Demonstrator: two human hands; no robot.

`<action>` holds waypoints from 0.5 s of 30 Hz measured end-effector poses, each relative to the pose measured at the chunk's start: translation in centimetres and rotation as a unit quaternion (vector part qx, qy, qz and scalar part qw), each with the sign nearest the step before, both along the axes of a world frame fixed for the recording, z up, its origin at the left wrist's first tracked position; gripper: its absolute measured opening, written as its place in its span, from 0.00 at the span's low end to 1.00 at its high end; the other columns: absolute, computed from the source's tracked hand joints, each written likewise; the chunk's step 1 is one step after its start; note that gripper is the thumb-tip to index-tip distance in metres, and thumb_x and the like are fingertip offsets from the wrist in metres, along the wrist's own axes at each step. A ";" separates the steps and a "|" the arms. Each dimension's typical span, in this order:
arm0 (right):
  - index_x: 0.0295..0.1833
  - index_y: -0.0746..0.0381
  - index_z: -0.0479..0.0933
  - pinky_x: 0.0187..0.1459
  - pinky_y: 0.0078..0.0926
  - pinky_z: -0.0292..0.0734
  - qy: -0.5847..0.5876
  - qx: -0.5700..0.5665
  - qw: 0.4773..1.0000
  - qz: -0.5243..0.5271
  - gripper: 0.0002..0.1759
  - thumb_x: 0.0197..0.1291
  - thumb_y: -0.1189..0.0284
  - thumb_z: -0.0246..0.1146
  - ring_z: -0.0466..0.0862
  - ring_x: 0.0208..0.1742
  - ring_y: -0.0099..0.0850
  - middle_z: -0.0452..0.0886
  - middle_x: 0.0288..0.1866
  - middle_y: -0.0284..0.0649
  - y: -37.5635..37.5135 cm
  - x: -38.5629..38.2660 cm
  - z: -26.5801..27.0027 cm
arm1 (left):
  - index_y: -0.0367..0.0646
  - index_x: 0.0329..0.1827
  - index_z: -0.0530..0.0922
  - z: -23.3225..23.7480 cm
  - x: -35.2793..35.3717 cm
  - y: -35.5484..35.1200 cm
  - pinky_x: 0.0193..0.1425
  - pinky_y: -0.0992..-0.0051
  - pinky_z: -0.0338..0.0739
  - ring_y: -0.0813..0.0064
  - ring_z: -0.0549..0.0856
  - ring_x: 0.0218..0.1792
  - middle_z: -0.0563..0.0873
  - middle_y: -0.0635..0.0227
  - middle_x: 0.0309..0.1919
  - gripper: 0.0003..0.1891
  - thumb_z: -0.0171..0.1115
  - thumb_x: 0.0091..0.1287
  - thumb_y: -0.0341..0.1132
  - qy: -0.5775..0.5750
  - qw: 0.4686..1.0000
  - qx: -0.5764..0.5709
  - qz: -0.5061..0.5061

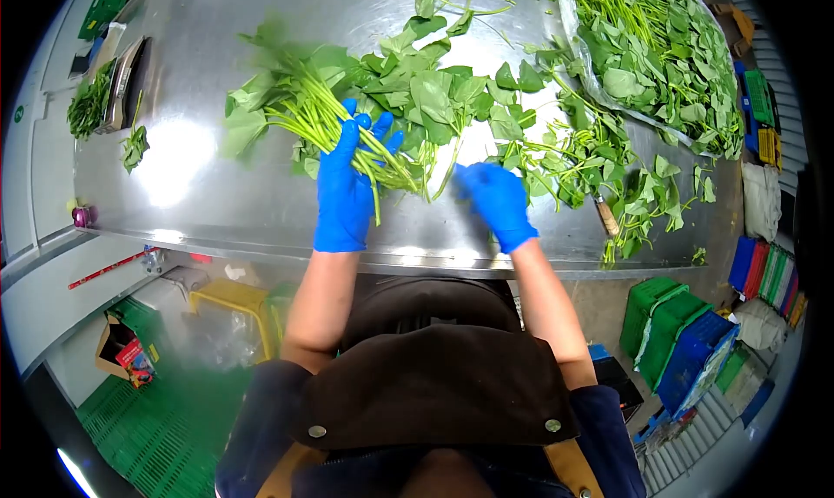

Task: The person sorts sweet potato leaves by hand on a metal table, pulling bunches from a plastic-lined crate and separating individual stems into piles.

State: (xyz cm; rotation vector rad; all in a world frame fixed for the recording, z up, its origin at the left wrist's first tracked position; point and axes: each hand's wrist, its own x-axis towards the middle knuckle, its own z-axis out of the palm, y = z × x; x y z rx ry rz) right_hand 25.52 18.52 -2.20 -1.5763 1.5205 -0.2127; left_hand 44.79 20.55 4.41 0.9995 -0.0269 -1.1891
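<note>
My left hand [345, 190], in a blue glove, is wrapped round a bunch of leafy green stems [313, 107]. The bunch's leaves point up and left, blurred at the tip, and its cut ends hang past my palm. My right hand [495, 198], also gloved in blue, is slightly smeared by motion. Its fingers are curled in beside a single stem [447, 170]; whether they grip anything is hard to make out. Just beyond both hands lies a loose pile of leafy greens [434, 94] on the steel table [226, 207].
A wooden-handled tool [606, 217] lies among stems on the right. Behind it is a large plastic-lined heap of greens [660, 64]. A small bundle [90, 103] lies by a box at far left, near a purple item [83, 216]. Stacked crates [669, 333] stand below right.
</note>
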 end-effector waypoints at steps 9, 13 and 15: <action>0.31 0.63 0.79 0.31 0.28 0.75 -0.146 0.043 0.980 -0.130 0.13 0.52 0.63 0.66 0.80 0.25 0.30 0.81 0.27 0.44 0.6 0.4 -3.0 | 0.40 0.65 0.66 -1.8 1.9 1.5 0.26 0.84 0.58 0.88 0.64 0.22 0.69 0.79 0.28 0.22 0.55 0.69 0.34 0.030 0.995 -0.050 -0.085; 0.33 0.64 0.78 0.21 0.17 0.63 -0.382 0.114 0.886 -0.238 0.06 0.59 0.73 0.61 0.70 0.19 0.18 0.80 0.25 0.34 1.0 -2.2 1.3 | 0.38 0.63 0.69 -1.9 1.3 2.2 0.20 0.83 0.56 0.87 0.61 0.18 0.63 0.79 0.23 0.20 0.52 0.69 0.34 0.047 0.992 -0.016 -0.118; 0.33 0.64 0.78 0.20 0.17 0.62 -0.399 0.132 0.876 -0.237 0.06 0.59 0.72 0.61 0.69 0.18 0.18 0.80 0.25 0.34 1.6 -2.7 2.1 | 0.39 0.57 0.72 -1.9 0.2 2.1 0.20 0.83 0.56 0.87 0.61 0.17 0.63 0.79 0.22 0.16 0.54 0.68 0.34 0.042 0.988 0.007 -0.147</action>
